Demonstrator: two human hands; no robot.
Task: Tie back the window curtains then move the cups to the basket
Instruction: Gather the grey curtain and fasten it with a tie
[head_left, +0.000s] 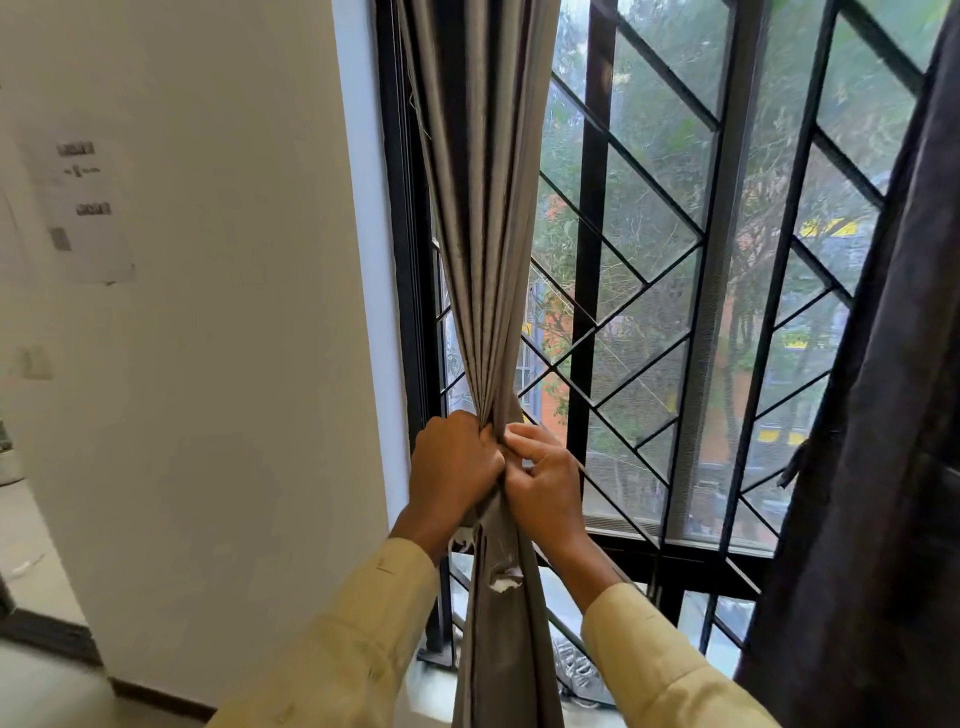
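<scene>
Status: first step in progress. My left hand (452, 462) grips the gathered grey curtain (483, 234), its fingers (488, 447) curled tight round the bunch. My right hand (545, 483) sits just beside it, pinching a fold at the same waist. Above the fingers the pleats converge; below them the cloth hangs loose. No tie band is discernible, so I judge the tie unfinished. The dark curtain (893, 415), well right of the fingers, is cut off; whether it is tied I cannot tell. Cups and basket: out of view.
</scene>
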